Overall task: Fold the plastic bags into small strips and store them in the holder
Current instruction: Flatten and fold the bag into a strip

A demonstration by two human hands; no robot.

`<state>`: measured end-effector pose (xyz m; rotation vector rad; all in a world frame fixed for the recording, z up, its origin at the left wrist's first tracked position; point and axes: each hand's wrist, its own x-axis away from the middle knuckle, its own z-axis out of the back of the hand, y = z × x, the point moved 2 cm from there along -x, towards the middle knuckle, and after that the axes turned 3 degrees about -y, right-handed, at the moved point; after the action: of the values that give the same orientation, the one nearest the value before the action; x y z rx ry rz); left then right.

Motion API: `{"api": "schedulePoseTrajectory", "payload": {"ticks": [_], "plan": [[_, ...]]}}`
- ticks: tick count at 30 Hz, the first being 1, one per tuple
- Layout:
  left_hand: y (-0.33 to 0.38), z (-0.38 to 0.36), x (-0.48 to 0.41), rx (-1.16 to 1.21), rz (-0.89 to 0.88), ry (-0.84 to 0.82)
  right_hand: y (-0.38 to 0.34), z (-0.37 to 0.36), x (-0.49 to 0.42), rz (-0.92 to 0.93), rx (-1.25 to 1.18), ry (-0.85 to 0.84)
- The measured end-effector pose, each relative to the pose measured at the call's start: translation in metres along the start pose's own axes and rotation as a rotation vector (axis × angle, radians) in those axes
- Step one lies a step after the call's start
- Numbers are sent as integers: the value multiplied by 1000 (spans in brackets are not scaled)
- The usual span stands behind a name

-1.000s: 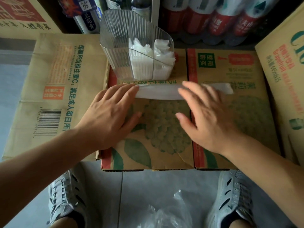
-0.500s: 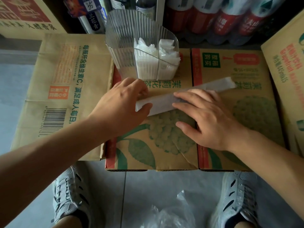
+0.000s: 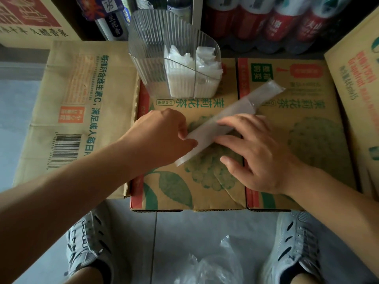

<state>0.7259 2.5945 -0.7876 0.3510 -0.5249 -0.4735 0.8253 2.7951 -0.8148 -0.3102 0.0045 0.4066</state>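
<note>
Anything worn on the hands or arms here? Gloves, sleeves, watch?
Nothing visible. The left hand and right hand are bare: no gloves, rings or tape. The left forearm and right forearm are bare to the frame edge, with no sleeves, watch or bands in view. The wrist undersides are hidden.

The left grip [image 3: 162, 136] is curled, and the folded bag strip [image 3: 235, 112] is pinched near its lower end between thumb and fingers. The right grip [image 3: 258, 154] is laid flat, with straight, spread fingers pressed on the strip's middle. The bare left forearm [image 3: 71, 191] and right forearm [image 3: 338, 201] are extended forward and angled inward.
</note>
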Motion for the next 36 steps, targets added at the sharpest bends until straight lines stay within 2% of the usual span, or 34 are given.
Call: {"api": "schedulePoseTrajectory", "payload": {"ticks": [3,8,11,14,20,22,24,25,28,29,30,32,36], "plan": [[0,-3,-2,167,-1,-24,-6,-2,2,-3,-31,-30],[-8,-17,3,811,-23,-217,-3,-5,5,-35,-99,-3],[-4,-23,4,891,6,-255,-5,-3,6,-42,-191,78],[3,-27,7,942,108,-273,-11,4,7,-15,-246,178],[22,-25,14,1338,281,-406,-21,14,7,33,-286,265],[21,-23,15,1378,289,-456,-22,16,8,13,-331,268],[19,-21,14,1226,203,-451,-22,18,10,-51,-431,263],[16,-21,14,1034,75,-380,-22,19,11,-94,-504,258],[11,-14,13,269,-431,-14,-23,20,15,-252,-806,255],[11,-15,13,133,-539,26,-23,20,15,-304,-896,263],[11,-16,13,83,-608,16,-23,20,16,-342,-964,272],[12,-20,10,140,-659,-27,-23,20,17,-379,-1040,281],[14,-36,10,186,-579,-55,-21,18,21,-413,-1081,261]]}}
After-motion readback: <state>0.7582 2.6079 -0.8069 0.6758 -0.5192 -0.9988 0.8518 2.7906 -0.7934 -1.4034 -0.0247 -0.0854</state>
